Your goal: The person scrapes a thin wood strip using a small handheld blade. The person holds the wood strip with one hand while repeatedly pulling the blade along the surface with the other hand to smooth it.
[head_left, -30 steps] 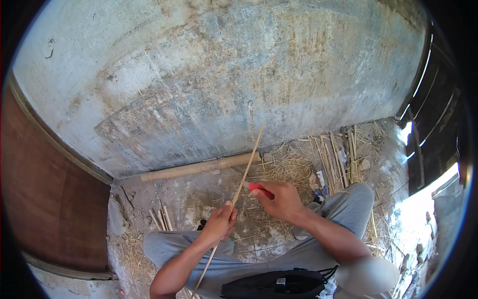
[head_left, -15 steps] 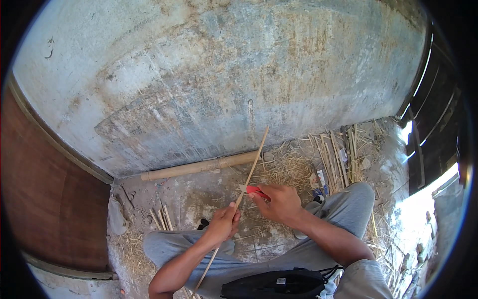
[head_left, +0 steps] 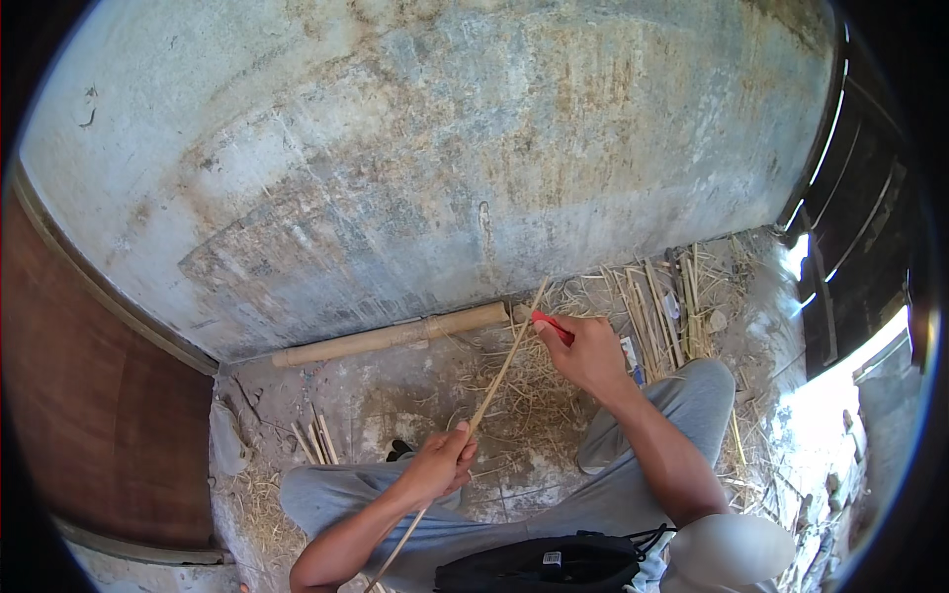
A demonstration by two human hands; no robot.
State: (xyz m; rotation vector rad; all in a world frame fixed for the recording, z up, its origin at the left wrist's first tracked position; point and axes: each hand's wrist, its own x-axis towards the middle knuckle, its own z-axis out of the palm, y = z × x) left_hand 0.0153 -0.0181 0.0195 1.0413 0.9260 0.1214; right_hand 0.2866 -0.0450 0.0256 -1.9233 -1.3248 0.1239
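Hands (head_left: 440, 465) (head_left: 591, 354) grip thin pale bamboo strip (head_left: 499, 376) and red-handled knife (head_left: 550, 325).

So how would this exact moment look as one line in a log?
left hand: grips thin bamboo strip | right hand: red-handled tool at strip | bamboo pole by wall

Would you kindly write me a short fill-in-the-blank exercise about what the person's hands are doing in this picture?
1. The left hand grips a thin bamboo ____.
2. The right hand holds a tool with a ____ handle against the strip.
3. A thick bamboo pole lies at the foot of the ____.

Missing words: strip; red; wall
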